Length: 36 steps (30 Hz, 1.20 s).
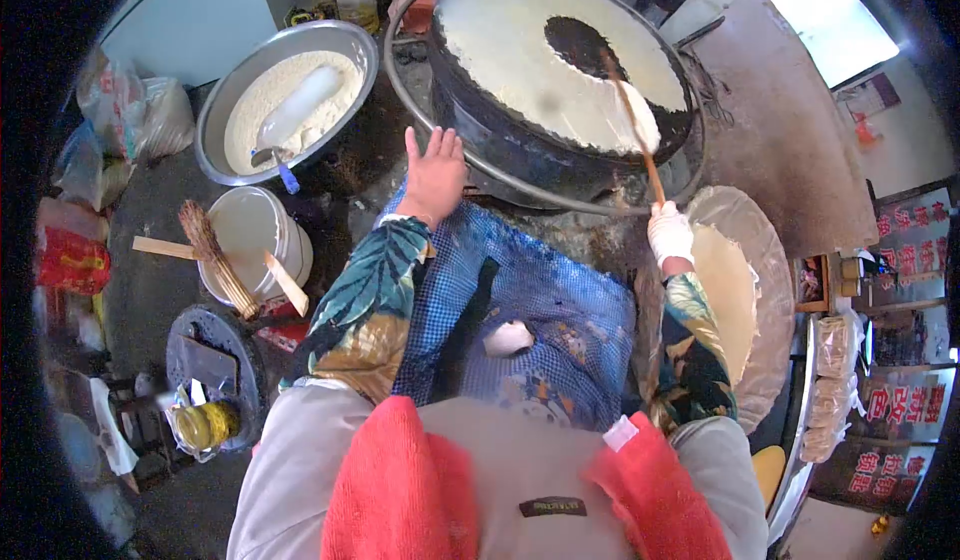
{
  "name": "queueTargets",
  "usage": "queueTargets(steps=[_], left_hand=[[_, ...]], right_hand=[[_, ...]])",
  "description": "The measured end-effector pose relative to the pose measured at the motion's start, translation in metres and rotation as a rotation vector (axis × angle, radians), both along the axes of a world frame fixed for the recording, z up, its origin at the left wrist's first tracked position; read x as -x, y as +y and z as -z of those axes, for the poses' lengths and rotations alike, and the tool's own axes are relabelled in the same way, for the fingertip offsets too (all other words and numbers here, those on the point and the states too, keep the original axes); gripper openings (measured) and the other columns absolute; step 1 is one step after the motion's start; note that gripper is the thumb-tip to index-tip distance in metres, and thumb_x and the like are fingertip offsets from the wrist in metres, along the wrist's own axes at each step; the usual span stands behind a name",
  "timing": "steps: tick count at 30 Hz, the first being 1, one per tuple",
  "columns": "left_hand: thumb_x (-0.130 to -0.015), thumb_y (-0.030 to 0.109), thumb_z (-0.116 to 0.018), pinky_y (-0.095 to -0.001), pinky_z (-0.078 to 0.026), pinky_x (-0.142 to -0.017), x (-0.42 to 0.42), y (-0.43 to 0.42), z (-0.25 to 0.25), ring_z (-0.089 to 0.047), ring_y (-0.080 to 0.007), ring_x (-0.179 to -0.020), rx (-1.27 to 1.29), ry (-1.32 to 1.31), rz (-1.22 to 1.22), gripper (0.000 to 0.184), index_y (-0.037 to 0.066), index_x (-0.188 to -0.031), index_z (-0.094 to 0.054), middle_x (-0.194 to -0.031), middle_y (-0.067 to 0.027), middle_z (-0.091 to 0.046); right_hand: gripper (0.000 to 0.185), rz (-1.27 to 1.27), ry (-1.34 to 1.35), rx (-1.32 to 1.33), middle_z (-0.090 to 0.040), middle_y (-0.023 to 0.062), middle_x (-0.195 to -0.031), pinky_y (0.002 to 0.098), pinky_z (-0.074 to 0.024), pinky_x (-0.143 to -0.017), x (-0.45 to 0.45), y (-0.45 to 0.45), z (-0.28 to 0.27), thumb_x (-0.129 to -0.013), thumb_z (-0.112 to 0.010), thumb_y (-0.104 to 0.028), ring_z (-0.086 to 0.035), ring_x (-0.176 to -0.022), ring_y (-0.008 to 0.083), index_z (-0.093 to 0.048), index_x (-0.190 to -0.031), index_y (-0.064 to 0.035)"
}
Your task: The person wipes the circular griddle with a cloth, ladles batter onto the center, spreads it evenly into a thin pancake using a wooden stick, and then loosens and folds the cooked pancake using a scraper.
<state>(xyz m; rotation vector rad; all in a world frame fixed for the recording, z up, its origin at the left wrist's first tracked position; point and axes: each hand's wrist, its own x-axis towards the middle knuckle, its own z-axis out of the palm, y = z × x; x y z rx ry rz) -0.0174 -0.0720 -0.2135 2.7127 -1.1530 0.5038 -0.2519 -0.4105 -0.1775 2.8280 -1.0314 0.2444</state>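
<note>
A large round black griddle [578,42] carries a pale sheet of batter [500,45], with dark bare patches near its middle and right edge. My right hand [670,235], in a white glove, is closed around the lower end of a long wooden spreader [637,132]. The spreader's far end reaches over the batter; its tip is hard to make out. Bare and with fingers stretched out, my left hand [437,175] is at the metal ring [480,167] around the griddle. Whether it touches the ring I cannot tell.
On the left stand a metal basin [207,140] of flour with a scoop [272,150] and a white bucket [297,250] with a bundled brush [215,260] across it. A finished-looking pale flatbread [722,300] lies on a round tray [770,310] at right. A brown board [775,110] stands beyond.
</note>
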Motion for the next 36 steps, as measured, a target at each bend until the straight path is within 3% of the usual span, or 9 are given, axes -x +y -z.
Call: queueTargets(steps=[2,6,8,10,19,24,27,33,36], left_hand=[[-0.085,0.01,-0.046,-0.0648,-0.009,-0.11,-0.007,0.002,-0.001,-0.038,-0.0286,-0.133,-0.013,0.018,-0.017,0.045,-0.001,-0.128,-0.051,-0.138,-0.0142,-0.046],[-0.082,0.013,-0.051,-0.0648,-0.01,-0.11,0.008,-0.002,-0.026,-0.035,-0.0287,-0.136,-0.1,0.107,-0.031,0.048,-0.001,-0.129,-0.05,-0.14,-0.015,-0.044],[-0.076,0.017,-0.059,-0.0657,-0.013,-0.108,0.037,-0.012,-0.028,-0.037,-0.0285,-0.133,-0.087,0.097,0.104,0.052,0.003,-0.126,-0.053,-0.136,-0.0124,-0.048],[-0.078,0.019,-0.056,-0.0649,-0.013,-0.109,0.058,-0.021,-0.011,-0.038,-0.0287,-0.133,-0.003,0.027,0.156,0.052,0.0,-0.127,-0.053,-0.137,-0.0129,-0.048],[-0.088,0.013,-0.041,-0.0644,-0.007,-0.111,0.033,-0.008,-0.008,-0.035,-0.0303,-0.135,-0.083,0.011,0.121,0.047,-0.004,-0.131,-0.048,-0.14,-0.0157,-0.045],[-0.085,0.015,-0.046,-0.0642,-0.008,-0.11,0.017,-0.005,-0.012,-0.035,-0.0285,-0.136,-0.121,-0.005,0.052,0.048,-0.002,-0.13,-0.049,-0.141,-0.0134,-0.045],[-0.081,0.015,-0.051,-0.0644,-0.011,-0.109,0.004,0.002,-0.009,-0.036,-0.0268,-0.134,-0.117,-0.025,0.025,0.05,0.001,-0.129,-0.051,-0.14,-0.0111,-0.045],[-0.087,0.013,-0.045,-0.0649,-0.008,-0.109,-0.023,0.008,-0.017,-0.036,-0.0277,-0.135,-0.122,0.067,-0.045,0.045,0.0,-0.129,-0.051,-0.14,-0.0107,-0.045],[-0.083,0.012,-0.053,-0.0669,-0.01,-0.108,-0.037,0.013,-0.022,-0.034,-0.0287,-0.135,-0.144,0.086,-0.095,0.049,0.0,-0.13,-0.049,-0.141,-0.0102,-0.043]], right_hand=[[0.033,0.084,-0.044,-0.088,-0.063,0.0259,-0.084,0.0537,-0.0456,-0.075,-0.009,-0.005,-0.006,-0.095,-0.043,-0.038,-0.06,-0.084,0.0446,-0.054,-0.094,-0.0065],[0.031,-0.028,0.052,-0.091,-0.064,0.0243,-0.079,0.0533,-0.0482,-0.069,-0.012,0.048,-0.033,-0.096,-0.042,-0.037,-0.062,-0.077,0.0427,-0.054,-0.093,-0.0082],[0.032,-0.111,0.08,-0.063,-0.064,0.0255,-0.08,0.0535,-0.0482,-0.07,0.001,0.023,0.0,-0.096,-0.043,-0.036,-0.062,-0.077,0.0433,-0.054,-0.092,-0.006],[0.034,0.05,-0.055,-0.051,-0.063,0.0255,-0.08,0.0531,-0.0483,-0.07,-0.003,-0.004,0.006,-0.096,-0.042,-0.037,-0.062,-0.077,0.0433,-0.054,-0.093,-0.0049],[0.032,0.096,-0.027,-0.041,-0.064,0.0249,-0.082,0.0532,-0.0481,-0.07,-0.003,-0.011,0.0,-0.096,-0.043,-0.038,-0.062,-0.078,0.043,-0.053,-0.096,-0.0079],[0.031,-0.069,0.058,-0.116,-0.064,0.0214,-0.075,0.0535,-0.048,-0.069,-0.01,0.041,-0.02,-0.095,-0.044,-0.04,-0.061,-0.073,0.0434,-0.053,-0.092,-0.0098],[0.033,-0.009,-0.046,-0.068,-0.064,0.0221,-0.078,0.0534,-0.0484,-0.07,0.004,-0.004,0.017,-0.095,-0.043,-0.039,-0.062,-0.077,0.0432,-0.053,-0.092,-0.0083],[0.031,-0.029,-0.02,-0.092,-0.064,0.0231,-0.076,0.0547,-0.0474,-0.069,-0.006,0.038,-0.032,-0.095,-0.045,-0.037,-0.062,-0.073,0.0435,-0.054,-0.091,-0.0071],[0.032,0.018,-0.109,-0.041,-0.063,0.0229,-0.075,0.0546,-0.047,-0.068,0.004,0.004,0.006,-0.095,-0.044,-0.037,-0.061,-0.072,0.0432,-0.053,-0.089,-0.0062]])
